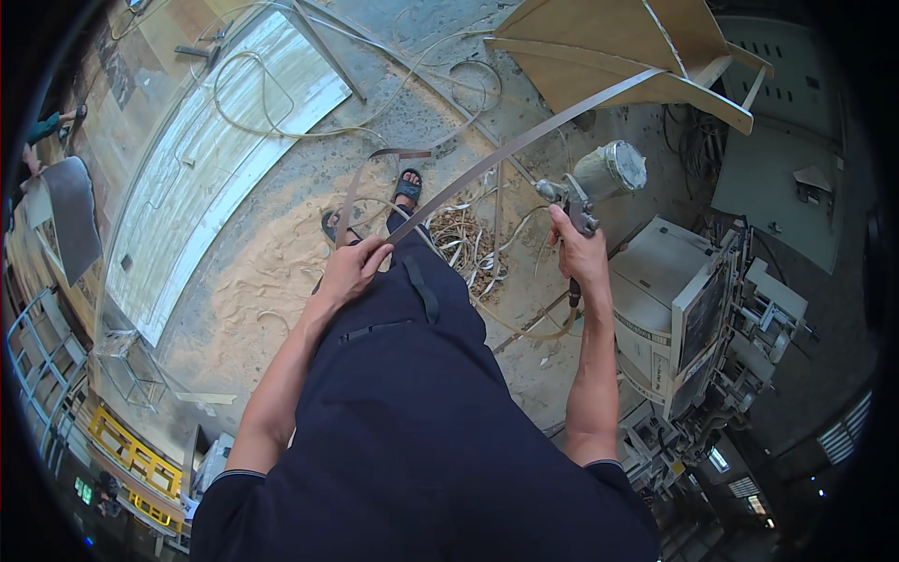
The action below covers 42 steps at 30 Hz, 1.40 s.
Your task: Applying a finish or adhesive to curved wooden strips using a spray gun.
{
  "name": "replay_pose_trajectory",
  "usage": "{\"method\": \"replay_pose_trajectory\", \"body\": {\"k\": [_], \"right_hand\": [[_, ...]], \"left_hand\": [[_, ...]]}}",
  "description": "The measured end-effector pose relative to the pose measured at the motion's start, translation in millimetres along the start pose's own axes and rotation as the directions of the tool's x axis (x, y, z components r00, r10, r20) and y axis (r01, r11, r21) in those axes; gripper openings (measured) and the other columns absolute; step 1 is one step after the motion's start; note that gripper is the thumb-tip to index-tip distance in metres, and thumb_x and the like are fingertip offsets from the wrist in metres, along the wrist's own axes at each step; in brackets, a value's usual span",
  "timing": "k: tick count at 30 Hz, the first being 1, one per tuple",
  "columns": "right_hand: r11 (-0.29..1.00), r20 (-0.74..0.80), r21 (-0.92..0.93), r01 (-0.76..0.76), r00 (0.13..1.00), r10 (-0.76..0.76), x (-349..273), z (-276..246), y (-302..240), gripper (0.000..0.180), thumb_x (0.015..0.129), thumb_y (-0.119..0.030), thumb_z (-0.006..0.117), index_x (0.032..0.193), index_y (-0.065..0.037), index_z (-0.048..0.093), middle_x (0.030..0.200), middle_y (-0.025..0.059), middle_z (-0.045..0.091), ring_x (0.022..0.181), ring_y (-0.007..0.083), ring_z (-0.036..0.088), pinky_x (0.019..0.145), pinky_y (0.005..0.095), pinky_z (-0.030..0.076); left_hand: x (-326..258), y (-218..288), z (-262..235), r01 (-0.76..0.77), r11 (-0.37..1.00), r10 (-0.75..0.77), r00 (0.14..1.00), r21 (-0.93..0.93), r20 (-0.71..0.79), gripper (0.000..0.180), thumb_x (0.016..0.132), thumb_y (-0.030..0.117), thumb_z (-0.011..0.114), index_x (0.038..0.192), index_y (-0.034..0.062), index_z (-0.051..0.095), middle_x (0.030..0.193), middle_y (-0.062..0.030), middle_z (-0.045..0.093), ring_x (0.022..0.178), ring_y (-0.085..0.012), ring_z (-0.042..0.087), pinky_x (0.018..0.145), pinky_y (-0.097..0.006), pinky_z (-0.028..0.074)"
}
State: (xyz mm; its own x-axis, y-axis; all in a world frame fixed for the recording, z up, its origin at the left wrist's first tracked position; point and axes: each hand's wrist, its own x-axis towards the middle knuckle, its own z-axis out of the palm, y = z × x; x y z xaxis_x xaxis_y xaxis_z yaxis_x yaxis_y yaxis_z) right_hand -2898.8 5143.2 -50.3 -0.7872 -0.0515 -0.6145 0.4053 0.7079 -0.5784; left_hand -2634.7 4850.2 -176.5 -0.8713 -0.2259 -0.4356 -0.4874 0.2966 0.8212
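My left hand [354,273] pinches a long brown strip of edge banding [524,140] between thumb and fingers. The strip slants up to the right until its far end overlaps a tan wooden panel piece [599,56]; another length loops down beside my feet. In my right hand [582,253], fingers wrapped round the handle, is a spray gun [573,201]. A whitish, stained cup [609,170] sits on the gun, tilted to the right. From the bottom of the handle a yellowish hose [548,334] curves away to the left. Whether the trigger is pressed, I cannot tell.
Sawdust [257,272] and a heap of curled offcuts [461,239] lie around my sandalled feet. A long pale board [225,150] with a loose hose stands to the left. Right of me is a grey machine [655,272]. Another person's hand [33,161] shows at far left.
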Motion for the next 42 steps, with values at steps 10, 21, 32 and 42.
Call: {"method": "replay_pose_trajectory", "body": {"k": [10, 21, 32, 42], "right_hand": [[0.999, -0.036, -0.029, -0.04, 0.999, 0.039, -4.8, -5.3, -2.2, 0.049, 0.105, -0.05, 0.074, 0.083, -0.007, 0.069, 0.063, -0.0005, 0.06, 0.041, 0.0087, 0.05, 0.039, 0.0293, 0.035], [0.992, 0.081, 0.006, -0.126, 0.989, 0.125, -29.1, 2.4, -15.9, 0.051, 0.101, -0.053, 0.078, 0.082, -0.006, 0.069, 0.063, -0.001, 0.06, 0.043, 0.009, 0.048, 0.042, 0.0303, 0.035], [0.998, -0.091, -0.032, -0.053, 0.995, 0.05, -39.0, 5.8, -9.6, 0.044, 0.104, -0.046, 0.077, 0.084, -0.007, 0.071, 0.063, -0.0021, 0.061, 0.043, 0.0061, 0.047, 0.042, 0.0281, 0.034], [0.995, -0.107, -0.095, 0.006, 0.994, -0.017, -58.1, 17.7, -4.5, 0.055, 0.102, -0.056, 0.075, 0.079, -0.006, 0.071, 0.068, -0.0023, 0.06, 0.059, 0.0084, 0.052, 0.056, 0.0303, 0.041]], "left_hand": [[5.5, -1.8, -4.8, -0.008, 1.0, 0.008, 1.0, 0.02, 0.011, 0.03, 0.111, 0.04, 0.064, 0.112, 0.0117, 0.074, 0.073, -0.0165, 0.067, 0.072, -0.0388, 0.07, 0.067, -0.047, 0.053], [5.6, -4.5, -8.9, -0.01, 1.0, 0.01, 1.0, 0.008, 0.023, 0.029, 0.112, 0.039, 0.063, 0.113, 0.0118, 0.073, 0.075, -0.0169, 0.067, 0.073, -0.039, 0.07, 0.067, -0.047, 0.052], [3.8, -1.9, -11.8, -0.018, 1.0, 0.018, 0.999, -0.008, 0.038, 0.029, 0.112, 0.038, 0.063, 0.115, 0.0107, 0.073, 0.077, -0.0183, 0.069, 0.074, -0.0402, 0.071, 0.069, -0.047, 0.052], [2.7, -4.1, -12.0, 0.033, 0.998, -0.03, 0.997, -0.052, 0.07, 0.029, 0.112, 0.034, 0.066, 0.115, 0.0063, 0.074, 0.081, -0.015, 0.063, 0.072, -0.0299, 0.063, 0.069, -0.042, 0.049]]}}
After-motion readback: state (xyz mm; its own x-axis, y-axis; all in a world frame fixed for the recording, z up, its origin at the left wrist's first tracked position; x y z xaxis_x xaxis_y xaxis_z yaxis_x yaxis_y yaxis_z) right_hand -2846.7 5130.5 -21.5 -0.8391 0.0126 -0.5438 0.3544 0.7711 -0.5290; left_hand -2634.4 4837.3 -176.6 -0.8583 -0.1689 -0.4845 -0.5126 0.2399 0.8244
